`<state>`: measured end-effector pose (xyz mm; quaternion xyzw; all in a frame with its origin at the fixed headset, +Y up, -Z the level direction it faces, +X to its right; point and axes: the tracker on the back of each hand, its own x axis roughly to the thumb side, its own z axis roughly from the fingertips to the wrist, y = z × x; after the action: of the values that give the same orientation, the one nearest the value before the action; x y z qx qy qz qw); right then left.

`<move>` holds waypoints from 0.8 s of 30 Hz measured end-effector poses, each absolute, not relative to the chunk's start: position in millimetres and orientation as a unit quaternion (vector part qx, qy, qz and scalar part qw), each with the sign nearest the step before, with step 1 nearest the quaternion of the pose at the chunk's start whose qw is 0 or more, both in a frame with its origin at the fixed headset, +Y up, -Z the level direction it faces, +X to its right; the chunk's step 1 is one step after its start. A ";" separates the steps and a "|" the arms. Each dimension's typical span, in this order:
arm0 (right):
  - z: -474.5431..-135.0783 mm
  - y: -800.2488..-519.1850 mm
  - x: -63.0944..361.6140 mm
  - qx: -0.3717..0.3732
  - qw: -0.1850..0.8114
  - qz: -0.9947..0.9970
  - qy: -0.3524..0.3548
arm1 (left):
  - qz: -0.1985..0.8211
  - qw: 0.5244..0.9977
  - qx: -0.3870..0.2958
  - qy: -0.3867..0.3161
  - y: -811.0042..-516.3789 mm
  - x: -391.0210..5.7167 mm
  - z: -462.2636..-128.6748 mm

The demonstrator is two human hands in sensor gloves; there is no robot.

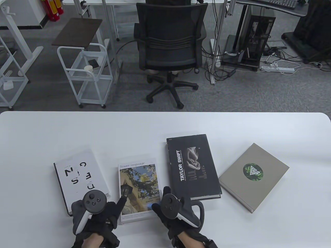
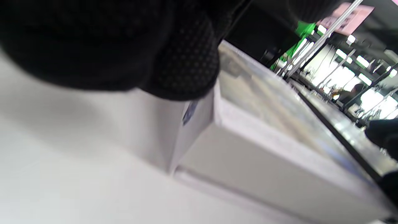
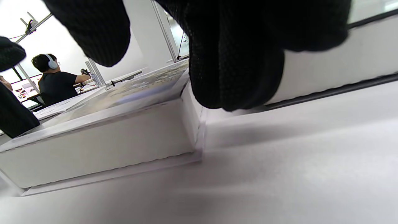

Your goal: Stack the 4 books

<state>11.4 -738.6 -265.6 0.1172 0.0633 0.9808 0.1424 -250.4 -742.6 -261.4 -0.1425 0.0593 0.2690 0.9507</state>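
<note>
Four books lie side by side on the white table (image 1: pixel 165 124): a white book with black letters (image 1: pixel 80 178), a "Flower language" book (image 1: pixel 138 180), a black Taylor Swift book (image 1: pixel 192 168) and a grey-tan book (image 1: pixel 254 175). My left hand (image 1: pixel 117 206) holds the flower book's near left corner, thumb on the cover. My right hand (image 1: pixel 157 206) holds its near right corner, thumb on the cover. The book lies flat on the table. In the left wrist view my fingers (image 2: pixel 186 62) press its left side (image 2: pixel 264 149). In the right wrist view my fingers (image 3: pixel 236 62) sit against its right side (image 3: pixel 99 149).
The Taylor Swift book's page edge (image 3: pixel 342 62) lies close to the right of my right hand. Beyond the table's far edge stand a black office chair (image 1: pixel 169 46) and a white cart (image 1: pixel 85 72).
</note>
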 end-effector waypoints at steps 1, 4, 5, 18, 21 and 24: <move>-265.8 -740.4 11.0 0.119 0.146 0.980 0.070 | 0.272 0.948 -0.154 0.051 -746.2 -247.5 -262.4; -266.1 -744.9 9.4 0.120 0.141 0.979 0.080 | 0.275 0.942 -0.187 0.048 -754.0 -243.9 -263.2; -265.8 -746.3 9.1 0.119 0.140 0.980 0.080 | 0.277 0.938 -0.202 0.045 -757.4 -243.9 -263.9; -265.5 -756.5 4.2 0.122 0.154 0.974 0.112 | 0.280 0.921 -0.265 0.046 -775.2 -239.4 -264.0; -265.2 -757.1 3.8 0.121 0.162 0.973 0.114 | 0.272 0.923 -0.268 0.043 -776.2 -236.8 -263.7; -265.4 -757.7 4.1 0.118 0.175 0.970 0.121 | 0.274 0.921 -0.275 0.045 -776.4 -235.2 -263.0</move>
<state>4.1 -757.7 -265.4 0.1184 0.1214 0.9699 0.1749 -235.2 -776.4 -263.0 -0.2751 0.0453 0.2737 0.9205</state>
